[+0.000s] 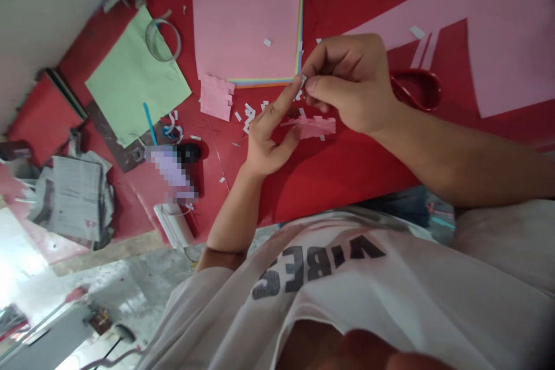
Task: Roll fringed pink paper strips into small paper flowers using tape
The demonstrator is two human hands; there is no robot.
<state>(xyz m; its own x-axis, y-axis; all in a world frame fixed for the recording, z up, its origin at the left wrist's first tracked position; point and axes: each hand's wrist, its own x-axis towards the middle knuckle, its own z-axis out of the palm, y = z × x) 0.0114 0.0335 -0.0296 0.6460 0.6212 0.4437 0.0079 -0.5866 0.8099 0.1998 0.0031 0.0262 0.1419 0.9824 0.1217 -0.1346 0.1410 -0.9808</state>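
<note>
My left hand (273, 136) is held over the red table with its index finger stretched out and its thumb apart. At that fingertip is a small white strip (303, 80), which the thumb and forefinger of my right hand (353, 84) pinch from the other side. Just beneath my hands lies a narrow pink paper piece (319, 126), partly covered. More white strips (249, 117) are scattered by my left hand. To its left rests a pink paper square with a notched edge (217, 97). Sheets of coloured paper, pink on top (247, 17), lie stacked beyond my hands.
A tape roll (177, 46) lies on green paper (125, 81) at left. Nearby are a dark mouse-like object (191, 153), a white power strip (173, 225) and folded newspaper (76, 196). A red scissor handle (427, 105) shows behind my right wrist, near large pink sheets (511, 63).
</note>
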